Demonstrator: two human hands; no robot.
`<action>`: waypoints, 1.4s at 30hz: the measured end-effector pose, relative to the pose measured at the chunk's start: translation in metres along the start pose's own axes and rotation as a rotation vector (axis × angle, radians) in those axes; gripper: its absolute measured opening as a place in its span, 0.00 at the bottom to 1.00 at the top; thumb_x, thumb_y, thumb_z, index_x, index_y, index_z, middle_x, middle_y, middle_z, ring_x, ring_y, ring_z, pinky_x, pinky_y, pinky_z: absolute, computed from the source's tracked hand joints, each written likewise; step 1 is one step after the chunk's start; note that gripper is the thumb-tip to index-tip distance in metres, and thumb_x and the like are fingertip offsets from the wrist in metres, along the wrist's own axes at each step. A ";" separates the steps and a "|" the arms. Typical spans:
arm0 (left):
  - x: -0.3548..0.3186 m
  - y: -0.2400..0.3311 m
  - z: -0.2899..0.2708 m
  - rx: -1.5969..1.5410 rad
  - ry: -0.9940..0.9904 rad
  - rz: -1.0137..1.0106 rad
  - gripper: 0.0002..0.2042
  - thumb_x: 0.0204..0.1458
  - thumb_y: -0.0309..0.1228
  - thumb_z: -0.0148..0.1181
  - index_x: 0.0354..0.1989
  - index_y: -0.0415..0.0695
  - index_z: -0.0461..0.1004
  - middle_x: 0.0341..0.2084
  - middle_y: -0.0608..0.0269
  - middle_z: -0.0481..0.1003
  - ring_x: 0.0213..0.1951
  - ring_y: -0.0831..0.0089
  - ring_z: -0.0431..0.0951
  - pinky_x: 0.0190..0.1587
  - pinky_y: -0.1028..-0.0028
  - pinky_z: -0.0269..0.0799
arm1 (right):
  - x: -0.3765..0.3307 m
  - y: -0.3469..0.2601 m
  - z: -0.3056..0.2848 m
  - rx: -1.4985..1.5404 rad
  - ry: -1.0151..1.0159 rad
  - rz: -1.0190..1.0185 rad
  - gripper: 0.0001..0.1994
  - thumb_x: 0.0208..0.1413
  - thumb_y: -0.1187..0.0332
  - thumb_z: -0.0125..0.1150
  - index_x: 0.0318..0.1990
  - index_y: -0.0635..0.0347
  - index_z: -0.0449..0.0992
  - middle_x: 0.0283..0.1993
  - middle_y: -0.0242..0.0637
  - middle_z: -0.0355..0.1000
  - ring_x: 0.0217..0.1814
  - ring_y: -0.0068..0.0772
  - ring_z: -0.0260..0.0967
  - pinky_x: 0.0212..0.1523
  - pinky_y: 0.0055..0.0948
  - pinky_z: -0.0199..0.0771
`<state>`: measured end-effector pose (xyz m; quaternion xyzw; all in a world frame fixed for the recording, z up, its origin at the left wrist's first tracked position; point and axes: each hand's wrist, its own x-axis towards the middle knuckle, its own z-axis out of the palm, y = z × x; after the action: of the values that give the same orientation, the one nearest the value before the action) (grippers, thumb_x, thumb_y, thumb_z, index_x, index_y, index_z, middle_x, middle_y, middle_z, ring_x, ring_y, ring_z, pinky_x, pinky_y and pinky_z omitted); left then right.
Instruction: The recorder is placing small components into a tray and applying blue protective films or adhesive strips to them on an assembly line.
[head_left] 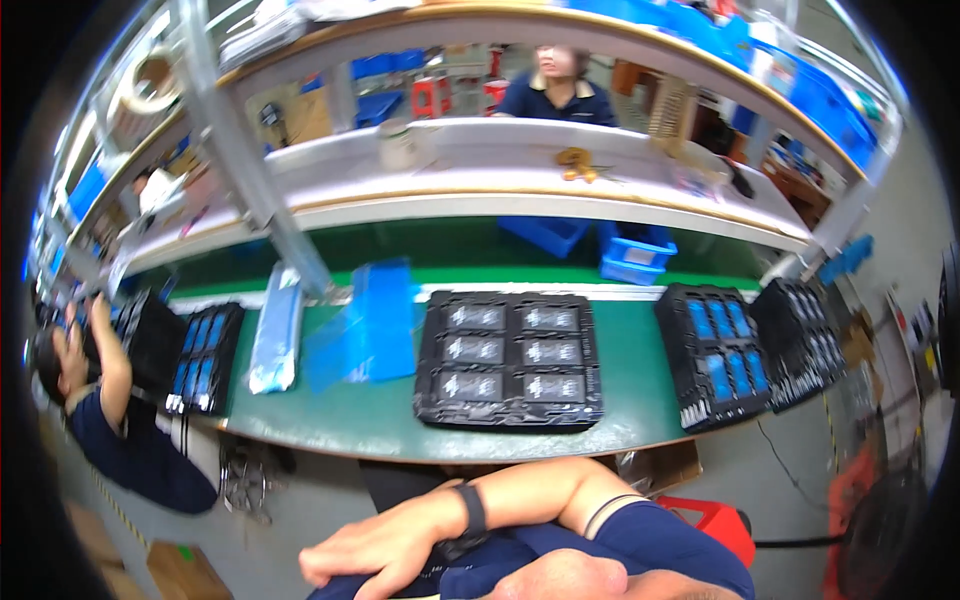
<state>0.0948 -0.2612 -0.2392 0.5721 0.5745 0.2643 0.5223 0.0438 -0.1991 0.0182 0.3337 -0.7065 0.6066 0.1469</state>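
My right forearm crosses in front of my body toward the left, with a black watch on its wrist. My right hand lies on dark blue cloth at the lower edge, fingers stretched out and thumb apart, with nothing seen in it. My left hand does not show. Beyond my arm, on the green table, sits a black plastic tray untouched by me. Its two columns of pockets carry flat dark rectangular pieces with white print. Blue film sheets and a stack of clear bluish sleeves lie left of it.
Stacked black trays with blue pieces stand at the right, beside another stack. More trays are at the left, near a co-worker. A shelf spans the back; another person is behind it. Blue bins sit beneath.
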 end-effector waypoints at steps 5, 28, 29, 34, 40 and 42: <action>-0.021 0.000 0.013 -0.110 0.116 -0.094 0.15 0.55 0.36 0.53 0.46 0.39 0.72 0.39 0.54 0.75 0.41 0.65 0.74 0.47 0.71 0.68 | -0.001 -0.004 -0.005 -0.090 -0.115 0.037 0.28 0.52 0.44 0.53 0.37 0.65 0.58 0.33 0.47 0.61 0.36 0.52 0.60 0.36 0.40 0.61; -0.014 0.009 -0.035 -0.236 0.077 -0.085 0.15 0.55 0.36 0.53 0.46 0.39 0.72 0.39 0.56 0.75 0.42 0.68 0.74 0.47 0.72 0.68 | -0.028 -0.008 -0.015 0.037 -0.191 0.228 0.20 0.50 0.57 0.59 0.29 0.64 0.59 0.27 0.39 0.57 0.29 0.41 0.55 0.31 0.35 0.56; -0.007 0.012 -0.035 -0.236 0.049 -0.070 0.15 0.55 0.36 0.53 0.46 0.39 0.72 0.39 0.56 0.75 0.42 0.68 0.74 0.47 0.72 0.68 | -0.027 -0.012 -0.016 -0.037 -0.136 0.162 0.19 0.50 0.57 0.59 0.30 0.65 0.60 0.28 0.40 0.59 0.31 0.42 0.57 0.33 0.35 0.59; 0.017 0.022 -0.044 -0.216 -0.089 -0.022 0.15 0.55 0.36 0.53 0.46 0.39 0.72 0.39 0.56 0.75 0.42 0.68 0.74 0.47 0.72 0.68 | -0.006 -0.013 -0.009 0.036 0.047 -0.134 0.26 0.51 0.49 0.54 0.41 0.67 0.60 0.39 0.45 0.60 0.40 0.46 0.59 0.43 0.38 0.60; 0.028 0.022 -0.084 -0.174 -0.149 0.010 0.15 0.55 0.36 0.53 0.46 0.39 0.72 0.40 0.57 0.75 0.42 0.69 0.74 0.47 0.72 0.68 | -0.055 -0.016 -0.018 0.053 -0.109 0.282 0.22 0.49 0.51 0.56 0.33 0.65 0.62 0.31 0.45 0.63 0.34 0.46 0.62 0.37 0.35 0.62; 0.033 0.023 -0.092 -0.173 -0.176 0.024 0.15 0.55 0.36 0.53 0.46 0.39 0.72 0.40 0.57 0.75 0.42 0.69 0.74 0.47 0.72 0.68 | -0.084 -0.023 -0.020 -0.061 -0.088 0.331 0.19 0.51 0.55 0.56 0.35 0.65 0.65 0.35 0.43 0.65 0.40 0.45 0.63 0.43 0.37 0.62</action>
<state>0.0269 -0.1990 -0.1992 0.5527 0.4946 0.2678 0.6150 0.1165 -0.1560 -0.0109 0.2344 -0.7756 0.5856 0.0241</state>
